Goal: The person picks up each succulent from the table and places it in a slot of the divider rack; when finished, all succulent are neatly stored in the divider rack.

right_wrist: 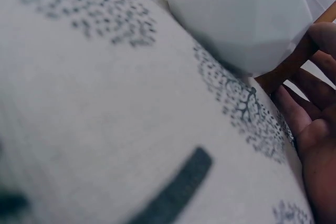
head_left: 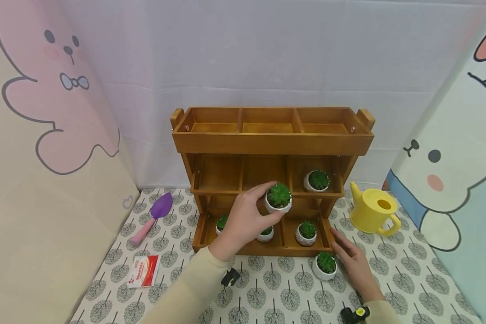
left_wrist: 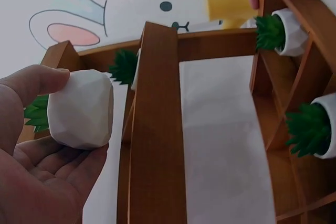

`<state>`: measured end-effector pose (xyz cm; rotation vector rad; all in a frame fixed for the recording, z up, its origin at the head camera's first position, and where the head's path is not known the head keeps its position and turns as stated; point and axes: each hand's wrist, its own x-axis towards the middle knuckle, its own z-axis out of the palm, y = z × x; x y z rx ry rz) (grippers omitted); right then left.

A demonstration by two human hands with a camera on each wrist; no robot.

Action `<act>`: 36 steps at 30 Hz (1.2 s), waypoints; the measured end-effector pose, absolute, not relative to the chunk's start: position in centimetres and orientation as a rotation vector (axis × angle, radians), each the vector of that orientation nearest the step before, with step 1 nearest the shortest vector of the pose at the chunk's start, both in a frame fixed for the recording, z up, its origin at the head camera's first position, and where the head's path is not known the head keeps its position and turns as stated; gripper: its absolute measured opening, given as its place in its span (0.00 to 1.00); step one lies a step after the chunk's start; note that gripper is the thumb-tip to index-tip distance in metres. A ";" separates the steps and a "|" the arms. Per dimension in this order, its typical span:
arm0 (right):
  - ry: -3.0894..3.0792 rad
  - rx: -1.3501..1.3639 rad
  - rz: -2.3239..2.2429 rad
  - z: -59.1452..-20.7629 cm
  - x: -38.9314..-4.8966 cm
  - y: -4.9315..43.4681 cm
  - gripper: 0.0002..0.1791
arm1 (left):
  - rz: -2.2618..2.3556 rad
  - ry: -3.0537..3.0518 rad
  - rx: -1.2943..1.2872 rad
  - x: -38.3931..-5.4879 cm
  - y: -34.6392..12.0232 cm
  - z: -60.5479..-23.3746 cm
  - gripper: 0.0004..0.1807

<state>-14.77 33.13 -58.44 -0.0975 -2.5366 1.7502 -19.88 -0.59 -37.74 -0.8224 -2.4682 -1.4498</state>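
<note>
My left hand [head_left: 249, 220] pinches a small succulent in a white faceted pot [head_left: 278, 198] between thumb and fingers, in front of the shelf's middle tier. The left wrist view shows the pot [left_wrist: 81, 108] tipped sideways to that camera. With extended fingers, my right hand [head_left: 354, 263] touches the lower right corner of the wooden shelf [head_left: 273, 143]. Beside that hand another potted succulent [head_left: 325, 265] stands on the cloth; its white pot [right_wrist: 239, 19] looms close in the right wrist view.
One potted succulent [head_left: 317, 181] sits in the middle tier's right compartment. The bottom tier holds several more, including one at right [head_left: 306, 233]. A yellow watering can [head_left: 372, 211] stands right of the shelf. At left lie a purple-and-pink trowel [head_left: 154, 216] and a red-and-white packet [head_left: 143, 271].
</note>
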 end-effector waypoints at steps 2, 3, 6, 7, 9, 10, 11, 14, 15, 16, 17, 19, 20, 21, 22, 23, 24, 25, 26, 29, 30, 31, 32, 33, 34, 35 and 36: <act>-2.541 -0.100 1.745 -58.4 -14.8 33.2 0.33 | -1.451 -2.450 -0.812 -20.5 -0.8 -37.3 0.36; -2.544 -0.103 1.740 -58.4 -14.8 33.2 0.33 | -1.465 -2.436 -0.809 -20.8 -0.9 -37.1 0.36; -2.554 -0.114 1.736 -58.4 -14.8 33.2 0.33 | -1.510 -2.397 -0.805 -21.8 -1.0 -36.7 0.34; -2.556 -0.119 1.735 -58.3 -14.8 33.2 0.33 | -1.519 -2.388 -0.800 -22.2 -1.0 -36.6 0.33; -2.559 -0.127 1.738 -58.3 -14.8 33.1 0.33 | -1.540 -2.373 -0.789 -22.9 -1.0 -36.4 0.31; -2.561 -0.131 1.742 -58.3 -14.8 33.1 0.34 | -1.536 -2.372 -0.778 -23.3 -0.9 -36.4 0.31; -2.564 -0.138 1.739 -58.3 -14.8 33.1 0.34 | -1.526 -2.375 -0.764 -23.6 -0.9 -36.4 0.30; -2.568 -0.143 1.752 -58.3 -14.8 33.1 0.34 | -1.496 -2.402 -0.719 -24.6 -0.8 -36.7 0.31; -2.566 -0.144 1.751 -58.3 -14.8 33.0 0.34 | -1.485 -2.416 -0.705 -24.9 -0.7 -36.8 0.31; -2.566 -0.140 1.754 -58.3 -14.8 33.0 0.34 | -1.476 -2.432 -0.691 -25.2 -0.6 -37.0 0.32; -2.562 -0.136 1.755 -58.4 -14.8 33.0 0.34 | -1.469 -2.445 -0.681 -25.5 -0.6 -37.2 0.33; -2.551 -0.121 1.758 -58.5 -14.8 33.0 0.34 | -1.465 -2.468 -0.666 -25.9 -0.4 -37.6 0.33; -2.546 -0.116 1.763 -58.5 -14.8 33.0 0.34 | -1.461 -2.477 -0.660 -26.1 -0.3 -37.8 0.33; -2.540 -0.109 1.761 -58.5 -14.8 33.0 0.33 | -1.459 -2.482 -0.654 -26.2 -0.2 -37.9 0.34; -2.537 -0.107 1.764 -58.5 -14.8 33.0 0.33 | -1.454 -2.484 -0.651 -26.3 -0.1 -38.0 0.33; -2.534 -0.106 1.766 -58.5 -14.8 32.9 0.33 | -1.446 -2.486 -0.648 -26.4 0.0 -38.0 0.33; -2.531 -0.105 1.769 -58.5 -14.8 32.9 0.33 | -1.435 -2.495 -0.641 -26.5 0.1 -38.1 0.33; -2.526 -0.105 1.774 -58.4 -14.8 32.9 0.33 | -1.423 -2.504 -0.635 -26.6 0.2 -38.1 0.33; -2.521 -0.104 1.779 -58.4 -14.8 32.9 0.33 | -1.415 -2.513 -0.628 -26.7 0.3 -38.0 0.32; -2.510 -0.099 1.796 -58.3 -14.8 32.9 0.33 | -1.396 -2.548 -0.608 -26.9 0.5 -37.8 0.32; -2.507 -0.091 1.798 -58.3 -14.8 32.9 0.33 | -1.393 -2.561 -0.600 -27.0 0.6 -37.8 0.33; -2.508 -0.088 1.794 -58.3 -14.8 32.9 0.33 | -1.390 -2.570 -0.595 -27.0 0.6 -37.7 0.33; -2.513 -0.076 1.787 -58.3 -14.8 32.9 0.33 | -1.386 -2.579 -0.591 -27.0 0.7 -37.7 0.33; -2.512 -0.072 1.782 -58.3 -14.8 33.0 0.33 | -1.380 -2.586 -0.588 -27.1 0.7 -37.6 0.33; -2.514 -0.067 1.777 -58.3 -14.8 33.0 0.32 | -1.374 -2.593 -0.586 -27.1 0.8 -37.6 0.33; -2.514 -0.067 1.768 -58.3 -14.8 33.0 0.32 | -1.368 -2.599 -0.584 -27.1 0.8 -37.6 0.33; -2.516 -0.067 1.762 -58.3 -14.8 33.0 0.32 | -1.362 -2.605 -0.584 -27.2 0.8 -37.5 0.33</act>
